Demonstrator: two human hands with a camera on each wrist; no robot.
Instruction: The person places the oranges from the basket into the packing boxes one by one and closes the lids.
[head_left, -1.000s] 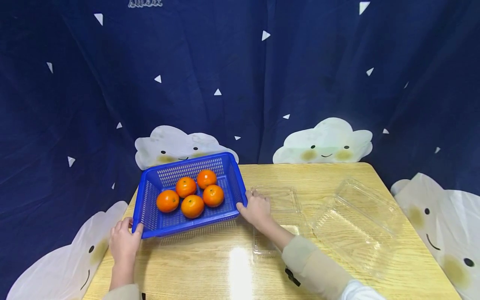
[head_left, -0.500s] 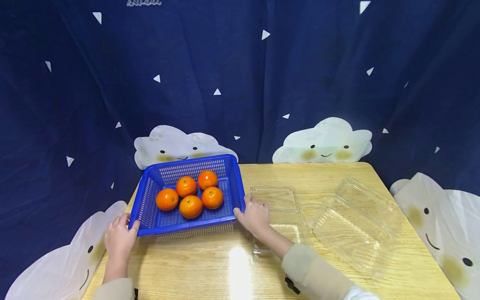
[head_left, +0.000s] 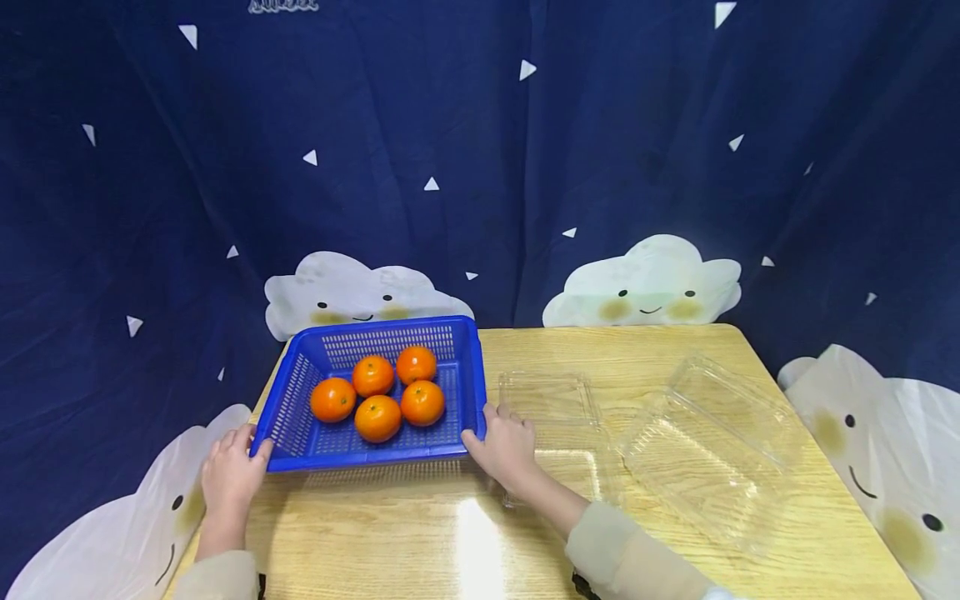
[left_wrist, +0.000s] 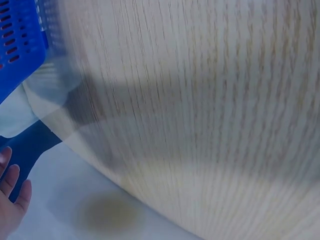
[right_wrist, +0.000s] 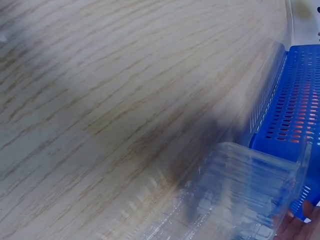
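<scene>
Basket (head_left: 375,458) noted on the left half of the worktop (head_left: 360,542), between the two hands. Five oranges (head_left: 378,418) held inside. Long axis run side to side, right end angled slightly away from the person. Left rim gripped near its front corner by the left hand (head_left: 231,471); right rim gripped near its front corner by the right hand (head_left: 506,446). Neither hand to be called nearer; basket lying ahead and inward of both. Any shift judged to depend on both ends being kept level. Near tray (head_left: 551,396), clear, found just beside the right end, partly covered by the right forearm; far tray (head_left: 697,458) set farther right. Contact of basket base with worktop cannot be told.
</scene>
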